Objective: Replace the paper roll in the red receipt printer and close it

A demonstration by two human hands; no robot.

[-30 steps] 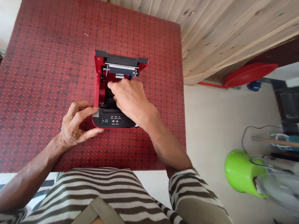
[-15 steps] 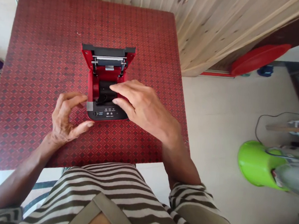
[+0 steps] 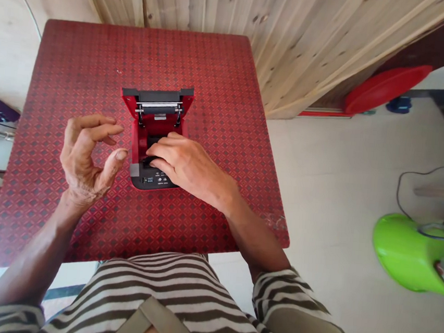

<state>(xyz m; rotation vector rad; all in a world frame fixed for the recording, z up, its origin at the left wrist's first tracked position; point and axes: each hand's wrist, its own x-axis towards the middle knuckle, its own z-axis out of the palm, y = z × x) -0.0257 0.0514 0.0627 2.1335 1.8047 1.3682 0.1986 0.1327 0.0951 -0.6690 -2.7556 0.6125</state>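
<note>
A small red-and-black printer (image 3: 154, 183), which looks like a label or receipt printer, stands on the table with its lid (image 3: 158, 97) tipped up and back. A roller and a metal bar show inside the lid. My right hand (image 3: 191, 164) reaches into the open compartment from the right. Its thumb and fingers are drawn together near the compartment's left front, by a black part; what they pinch is hidden. To the left of the printer, my left hand (image 3: 89, 161) hovers in the air, fingers and thumb apart, holding nothing.
The printer rests on a red patterned table (image 3: 228, 99). Wooden planks (image 3: 221, 9) run behind it. On the floor to the right stands a lime-green plastic stool or tub (image 3: 402, 252), with a cable near it. A red round object (image 3: 386, 90) leans farther back.
My right hand has moved left and deeper into the printer's compartment, its fingers drawing together. My left hand has pulled back left, away from the printer's corner. The camera view has shifted somewhat.
</note>
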